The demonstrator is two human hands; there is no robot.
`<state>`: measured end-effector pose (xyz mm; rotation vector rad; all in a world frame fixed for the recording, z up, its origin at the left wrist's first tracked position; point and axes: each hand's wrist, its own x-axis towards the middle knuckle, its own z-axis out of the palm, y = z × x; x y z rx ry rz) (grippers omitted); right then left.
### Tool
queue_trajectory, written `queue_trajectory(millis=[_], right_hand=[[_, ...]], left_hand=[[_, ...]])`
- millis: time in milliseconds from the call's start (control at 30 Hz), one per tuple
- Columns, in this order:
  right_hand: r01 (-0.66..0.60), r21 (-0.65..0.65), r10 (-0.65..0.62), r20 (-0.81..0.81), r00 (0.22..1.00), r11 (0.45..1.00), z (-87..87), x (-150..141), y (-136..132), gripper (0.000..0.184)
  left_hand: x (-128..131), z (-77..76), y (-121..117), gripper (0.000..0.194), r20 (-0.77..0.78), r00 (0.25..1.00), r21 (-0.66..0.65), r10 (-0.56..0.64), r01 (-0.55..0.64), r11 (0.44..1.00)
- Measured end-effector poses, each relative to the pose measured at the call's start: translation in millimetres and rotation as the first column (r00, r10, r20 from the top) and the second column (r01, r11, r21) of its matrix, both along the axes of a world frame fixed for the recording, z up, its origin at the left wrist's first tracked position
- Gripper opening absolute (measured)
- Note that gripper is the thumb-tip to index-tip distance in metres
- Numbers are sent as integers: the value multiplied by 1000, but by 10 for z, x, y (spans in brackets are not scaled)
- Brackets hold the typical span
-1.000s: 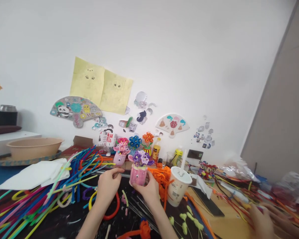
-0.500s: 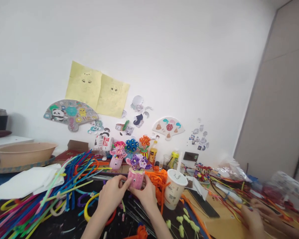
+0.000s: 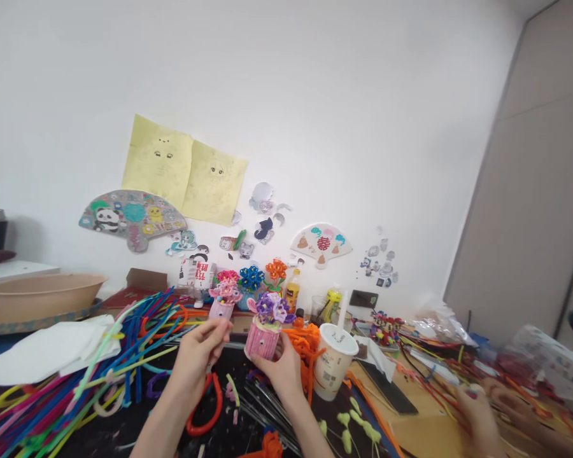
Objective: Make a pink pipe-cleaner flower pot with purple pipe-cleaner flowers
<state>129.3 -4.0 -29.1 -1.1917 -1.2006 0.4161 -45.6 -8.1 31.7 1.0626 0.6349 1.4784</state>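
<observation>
The right hand wraps the lower side of a pink pot over the dark table, thumb in front, apparently to steady it without crushing the purple flowers on top. The left hand is just beside the pot, apart from it, fingers drawn narrowly together; whether they pinch anything small cannot be told. Pipe cleaners lie left, a lidded cup stands right, perhaps giving the hands room between.

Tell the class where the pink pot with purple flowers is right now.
In the head view, the pink pot is low and just left of centre, held in the right hand, with orange fuzzy strands to its right.
</observation>
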Motion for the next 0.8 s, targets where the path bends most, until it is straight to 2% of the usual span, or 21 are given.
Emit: queue_trajectory(millis=[67, 167, 233, 267, 333, 367, 400, 433, 467, 500, 533, 567, 600, 633, 667, 733, 800], right_hand=[[-10, 1, 10, -10, 1000, 1000, 4, 12, 14, 63], [-44, -13, 44, -26, 999, 999, -4, 24, 34, 63], [-71, -30, 70, -35, 997, 997, -10, 25, 39, 63], [-80, -38, 79, -40, 996, 996, -10, 25, 37, 63], [-89, -49, 87, -46, 995, 995, -7, 22, 29, 64], [-90, -52, 87, -47, 995, 995, -3, 21, 23, 64], [-89, -54, 86, -45, 995, 995, 0, 19, 17, 64], [-89, -54, 87, -42, 995, 995, 4, 18, 11, 64], [-90, -53, 88, -37, 995, 995, 7, 16, 6, 64], [-90, -52, 88, -31, 996, 995, 10, 14, 2, 63], [-87, -49, 86, -25, 996, 995, 12, 12, -1, 63], [-84, -45, 83, -18, 996, 996, 14, 8, -4, 63], [-80, -39, 79, -12, 997, 996, 15, 5, -7, 62], [-77, -32, 77, -8, 997, 996, 17, 0, -10, 60], [-82, -27, 82, -5, 997, 996, 17, -6, -12, 59], [-105, -23, 105, -1, 994, 994, 14, -19, -14, 56], [-124, -33, 124, -2, 992, 992, 1, -35, -7, 55]], left_hand=[[-101, 121, -79, 32, 246, 969, 27, -20, 14, 1000], [-268, 254, -152, 23, 565, 820, 136, -90, 14, 991], [-355, 277, -129, 19, 667, 740, 167, -88, -33, 985], [-380, 267, -98, 18, 660, 749, 152, -53, -65, 986], [-385, 215, -18, 22, 492, 867, 92, 80, -144, 985], [-363, 182, 16, 25, 308, 938, 76, 161, -193, 978], [-327, 148, 39, 29, 69, 966, 97, 250, -256, 962], [-279, 117, 48, 31, -194, 916, 155, 352, -325, 933], [-226, 91, 41, 31, -437, 775, 255, 457, -381, 889], [-171, 70, 22, 30, -616, 562, 367, 552, -415, 833], [-119, 53, -6, 28, -723, 335, 466, 605, -410, 784], [-73, 39, -37, 32, -784, 145, 523, 603, -368, 769], [-36, 23, -66, 39, -823, 17, 534, 567, -318, 784], [-6, 6, -87, 41, -849, -41, 519, 527, -258, 815], [16, -14, -97, 37, -864, -54, 500, 501, -202, 842], [45, -58, -88, 27, -859, -6, 509, 512, -123, 852], [64, -77, -59, 34, -825, 66, 550, 561, -125, 825]])
